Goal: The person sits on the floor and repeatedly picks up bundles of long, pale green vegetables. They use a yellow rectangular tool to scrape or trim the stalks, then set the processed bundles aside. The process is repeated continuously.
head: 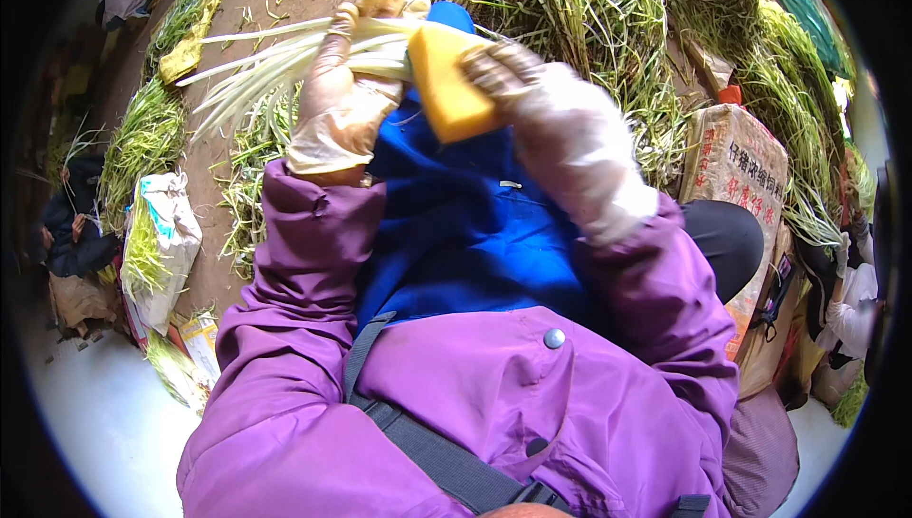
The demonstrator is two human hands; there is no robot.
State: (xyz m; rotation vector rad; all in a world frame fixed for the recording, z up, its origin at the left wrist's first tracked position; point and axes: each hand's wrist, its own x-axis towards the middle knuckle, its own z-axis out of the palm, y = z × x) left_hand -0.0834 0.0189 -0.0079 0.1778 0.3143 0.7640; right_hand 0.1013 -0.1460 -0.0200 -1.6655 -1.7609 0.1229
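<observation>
My left hand (338, 108), in a thin, stained glove, is closed around a bundle of long pale stalks (260, 69), perhaps garlic chives. Their ends fan out to the left. A yellow-orange foam block (449, 87), probably a sponge, is gripped in my right hand (506, 72). That hand wears a whitish glove and is blurred. The block sits at the right end of the bundle, in front of some of the stalks; whether it presses on them I cannot tell. Beneath both hands lies a blue apron (456, 233) over my lap.
Heaped green stalks (570, 26) lie ahead and to the right. A printed woven sack (737, 161) is beside my right knee. To the left, a white sack (167, 254) holds more greens. People sit at the left (78, 218) and right (851, 297).
</observation>
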